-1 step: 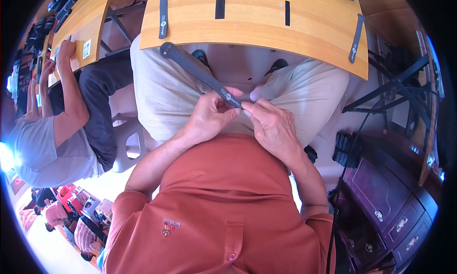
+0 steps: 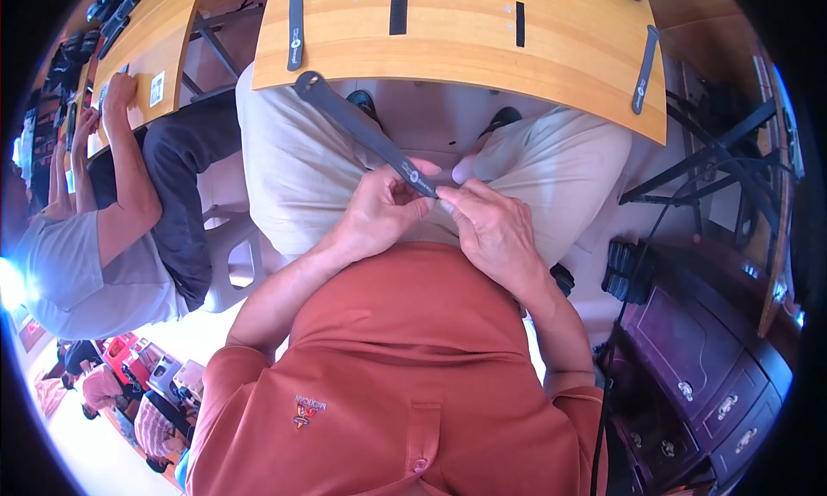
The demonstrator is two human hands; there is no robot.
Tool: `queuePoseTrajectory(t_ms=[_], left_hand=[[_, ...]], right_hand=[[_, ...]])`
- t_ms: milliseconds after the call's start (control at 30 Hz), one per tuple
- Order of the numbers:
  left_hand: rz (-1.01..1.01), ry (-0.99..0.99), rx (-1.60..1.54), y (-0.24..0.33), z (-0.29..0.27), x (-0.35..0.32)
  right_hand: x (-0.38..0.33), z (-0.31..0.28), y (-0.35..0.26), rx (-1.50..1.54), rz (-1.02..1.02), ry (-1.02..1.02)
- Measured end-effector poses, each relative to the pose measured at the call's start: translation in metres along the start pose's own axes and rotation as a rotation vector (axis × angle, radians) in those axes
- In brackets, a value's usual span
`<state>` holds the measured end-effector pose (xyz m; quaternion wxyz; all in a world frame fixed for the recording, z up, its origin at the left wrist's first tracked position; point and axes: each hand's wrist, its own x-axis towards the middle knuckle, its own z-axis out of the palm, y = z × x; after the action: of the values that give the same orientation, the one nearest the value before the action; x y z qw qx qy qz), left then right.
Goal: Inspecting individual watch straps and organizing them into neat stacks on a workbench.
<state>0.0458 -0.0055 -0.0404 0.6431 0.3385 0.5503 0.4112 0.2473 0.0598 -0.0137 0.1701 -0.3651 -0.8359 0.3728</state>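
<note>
Over my lap I hold a dark grey strap (image 2: 357,127) with pale printing and a rounded, slotted far end, which reaches toward the table edge. It looks like a hook-and-loop cable strap. My left hand (image 2: 379,212) is closed around it near its lower end, thumb and fingers pinching. The fingertips of my right hand (image 2: 491,224) pinch the tip of that same end, close beside the left thumb. The very tip is hidden between my fingers.
Ahead stands a wooden table (image 2: 457,56). Similar straps lie at its left (image 2: 295,31) and right edge (image 2: 644,69), with two short black strips between. At left a person (image 2: 129,186) sits at another table. A dark cabinet (image 2: 689,367) stands at right, beside a hanging cable.
The strap's far end has shifted very slightly. Both hands keep their grip in the same place.
</note>
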Motion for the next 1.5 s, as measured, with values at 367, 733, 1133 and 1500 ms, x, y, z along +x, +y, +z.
queuePoseTrajectory(t_ms=[367,733,1133,1500], left_hand=[[0.299,-0.197,0.487,0.012,-0.001,-0.001],[0.366,-0.030,0.710,0.020,0.006,-0.008],[0.709,-0.122,0.771,0.050,0.013,-0.016],[0.818,-0.151,0.689,0.069,0.014,-0.035]], right_hand=[[0.002,-0.011,0.006,0.069,0.002,-0.275],[-0.001,-0.015,0.006,-0.028,-0.056,-0.136],[-0.007,-0.001,0.006,0.286,-0.328,0.278],[-0.005,-0.013,-0.021,0.143,-0.499,0.358]])
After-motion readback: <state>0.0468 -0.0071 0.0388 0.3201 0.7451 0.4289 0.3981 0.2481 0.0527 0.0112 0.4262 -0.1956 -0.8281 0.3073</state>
